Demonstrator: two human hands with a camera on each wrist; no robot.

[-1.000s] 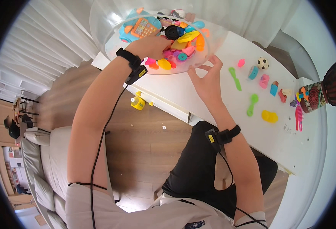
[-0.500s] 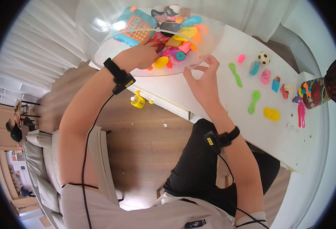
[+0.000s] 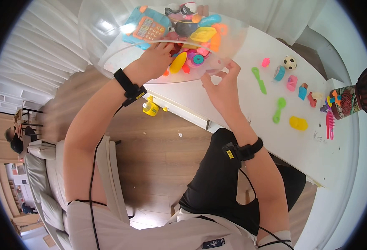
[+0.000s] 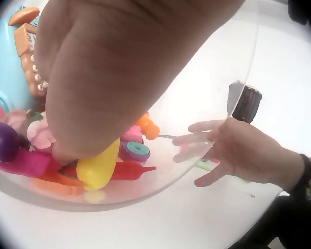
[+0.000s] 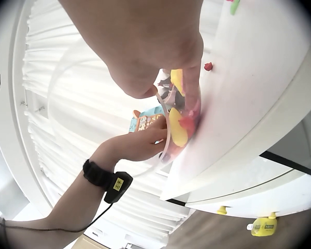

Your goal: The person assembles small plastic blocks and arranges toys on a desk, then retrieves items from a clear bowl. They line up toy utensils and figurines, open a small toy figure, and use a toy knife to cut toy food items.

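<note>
Bowl of large, round, clear plastic (image 3: 210, 70): at the left end of the white counter (image 3: 292, 148), loaded with mixed toys, its wall presumably serving to keep the loose pieces together.

Left hand (image 3: 153, 64): inside the bowl, fingers among the toys; how far they are closed, and on what, cannot be told. Its place in the pile suggests sorting or feeling through it.

Right hand (image 3: 223, 89): open, thumb and fingers spread against the bowl's near right side; no separate piece held. Likely a steadying touch.

Yellow elongated plastic toy (image 3: 178, 62): in the bowl, just beside the left hand; long axis slanting roughly across the counter, one end towards the near edge, the other towards the far edge.

Blue toy telephone with orange keypad (image 3: 147, 27): left part of the bowl, keypad up, probably set aside by its bulk.

Green plastic knife (image 3: 259, 80): right of the bowl, long axis running between far and near edges.

Black-and-white toy football (image 3: 290, 62): towards the far edge.

Pink plastic hairbrush (image 3: 330, 125): near the right end, long axis also across the counter. Gaps between these pieces seem to keep each distinct.
</note>
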